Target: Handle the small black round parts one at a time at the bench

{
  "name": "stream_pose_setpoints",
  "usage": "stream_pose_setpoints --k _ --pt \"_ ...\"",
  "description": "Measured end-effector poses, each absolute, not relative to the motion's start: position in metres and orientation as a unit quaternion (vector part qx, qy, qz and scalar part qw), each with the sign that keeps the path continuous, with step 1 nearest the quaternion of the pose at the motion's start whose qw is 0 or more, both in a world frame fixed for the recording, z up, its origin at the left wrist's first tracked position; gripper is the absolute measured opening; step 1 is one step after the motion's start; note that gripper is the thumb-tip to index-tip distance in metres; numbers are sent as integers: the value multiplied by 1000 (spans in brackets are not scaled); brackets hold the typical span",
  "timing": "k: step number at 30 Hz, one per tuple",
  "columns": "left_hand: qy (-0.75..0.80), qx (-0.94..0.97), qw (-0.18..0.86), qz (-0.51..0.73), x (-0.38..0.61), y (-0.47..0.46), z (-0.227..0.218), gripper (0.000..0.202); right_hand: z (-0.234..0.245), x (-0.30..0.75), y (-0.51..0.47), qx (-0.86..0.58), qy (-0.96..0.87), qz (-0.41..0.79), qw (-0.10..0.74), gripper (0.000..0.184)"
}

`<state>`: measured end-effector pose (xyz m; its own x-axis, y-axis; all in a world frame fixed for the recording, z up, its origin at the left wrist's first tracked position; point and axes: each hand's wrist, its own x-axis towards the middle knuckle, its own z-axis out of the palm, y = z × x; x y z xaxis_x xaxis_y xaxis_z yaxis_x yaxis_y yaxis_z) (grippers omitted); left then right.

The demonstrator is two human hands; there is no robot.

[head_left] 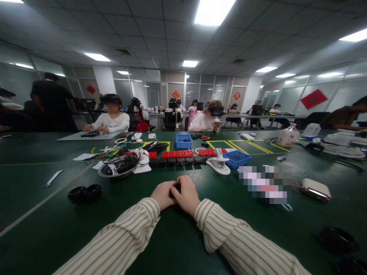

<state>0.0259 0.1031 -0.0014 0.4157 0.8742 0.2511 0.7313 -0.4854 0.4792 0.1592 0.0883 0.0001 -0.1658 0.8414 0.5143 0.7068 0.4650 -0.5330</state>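
My left hand (163,194) and my right hand (187,195) meet over the middle of the green table (137,233), fingers curled inward. Between them a small black object (175,190) shows only in part, and its kind is hidden by my fingers. Both hands are closed around it, the right thumb lying across its near side. To the left lie two black ring-shaped pieces (85,193), like small tyres, side by side. Another black ring-shaped piece (338,240) rests at the lower right.
Ahead are a metal bowl (106,172) of black cables, red and black socket strips (177,154), a white clip stand (219,164) and blue bins (237,158). A wrench-like tool (53,178) lies left; a white-topped device (316,190) lies right. Other people sit across the table.
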Motion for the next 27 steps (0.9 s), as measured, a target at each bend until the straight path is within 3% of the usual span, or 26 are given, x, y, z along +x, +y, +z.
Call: stream_pose_setpoints --k 4,9,14,17,27 --pt "489 825 149 240 26 104 -2 32 1 160 90 -507 -766 86 386 15" --pt "453 836 193 240 20 111 -7 32 5 162 89 -453 -803 86 378 8" --pt "427 845 227 229 14 116 -9 19 9 162 82 -358 -860 78 356 15" --pt "409 852 232 229 13 117 -9 20 9 160 78 -324 -876 73 349 17" --pt "442 841 175 261 21 109 -8 35 7 159 79 -449 -796 50 403 27"
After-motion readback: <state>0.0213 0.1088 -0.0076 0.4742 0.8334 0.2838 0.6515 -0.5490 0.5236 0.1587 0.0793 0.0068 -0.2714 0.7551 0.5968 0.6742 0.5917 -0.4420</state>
